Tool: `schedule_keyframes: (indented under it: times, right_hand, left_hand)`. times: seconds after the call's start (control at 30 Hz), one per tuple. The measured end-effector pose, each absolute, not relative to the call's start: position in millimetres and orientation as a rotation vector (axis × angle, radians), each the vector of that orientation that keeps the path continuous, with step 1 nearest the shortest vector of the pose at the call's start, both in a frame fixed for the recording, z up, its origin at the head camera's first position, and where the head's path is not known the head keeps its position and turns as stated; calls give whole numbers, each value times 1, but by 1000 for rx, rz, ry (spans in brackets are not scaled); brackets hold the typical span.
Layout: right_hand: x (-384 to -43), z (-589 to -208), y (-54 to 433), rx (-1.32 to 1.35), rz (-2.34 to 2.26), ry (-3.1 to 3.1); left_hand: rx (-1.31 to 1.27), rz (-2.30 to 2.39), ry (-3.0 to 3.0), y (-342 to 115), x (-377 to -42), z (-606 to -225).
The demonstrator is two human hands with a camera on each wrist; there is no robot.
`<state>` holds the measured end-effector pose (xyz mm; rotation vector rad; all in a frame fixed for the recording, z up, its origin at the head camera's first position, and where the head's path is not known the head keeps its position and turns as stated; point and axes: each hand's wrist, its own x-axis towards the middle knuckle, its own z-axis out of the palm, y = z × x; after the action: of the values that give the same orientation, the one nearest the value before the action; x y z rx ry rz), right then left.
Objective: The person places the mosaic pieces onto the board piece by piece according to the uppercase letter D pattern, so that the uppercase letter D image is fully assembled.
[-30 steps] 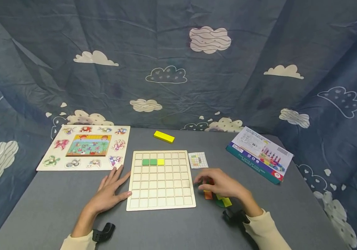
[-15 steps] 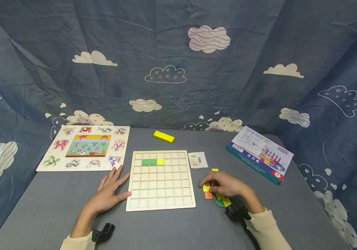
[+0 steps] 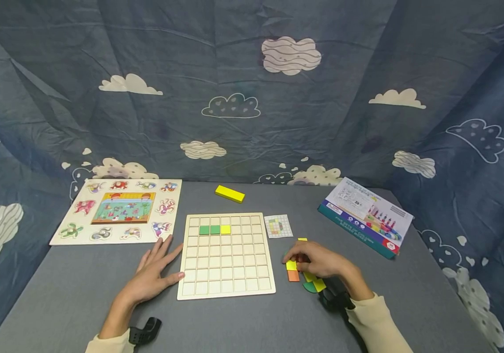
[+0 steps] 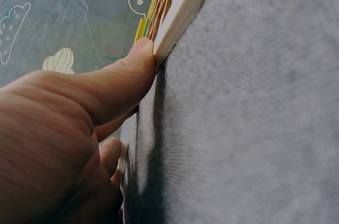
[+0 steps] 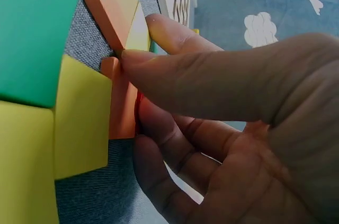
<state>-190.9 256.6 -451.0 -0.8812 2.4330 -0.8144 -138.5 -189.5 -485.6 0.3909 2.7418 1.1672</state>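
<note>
Well, Fingers Sat Deep Among the Blocks

From where I stood, the right hand (image 3: 322, 260) was down by some loose blocks (image 5: 82, 121), to the right of the grid board (image 3: 227, 255). Its fingers were bent, with the thumb and pointing finger close around a yellow block (image 3: 291, 265). I could not tell if it had a tight hold. An orange block (image 3: 293, 276) touched that yellow one.

The left hand (image 3: 156, 269) had its fingers spread and held nothing. Its thumb touched the board's edge. Two green squares (image 3: 214, 229) and a yellow square (image 3: 225, 229) sat side by side in the board's second row.

The blocks lay so close that a tug could, I thought, bump the orange one away or lift two at once. A weak pinch might drop the yellow block. If the left hand pushed hard, the board could slide.
</note>
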Motion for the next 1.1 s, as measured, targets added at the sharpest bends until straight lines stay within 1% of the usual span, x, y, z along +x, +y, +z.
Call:
schedule_keyframes:
  times: [0.57,1.1]
  right_hand:
    - [-190,-455,252,-840,-777,2539]
    - [-190,-453,243,-844,-631,2665]
  left_hand:
    - [390,1174,2733,-190,-139,-488]
    - [407,1202,2728,-191,-139,-489]
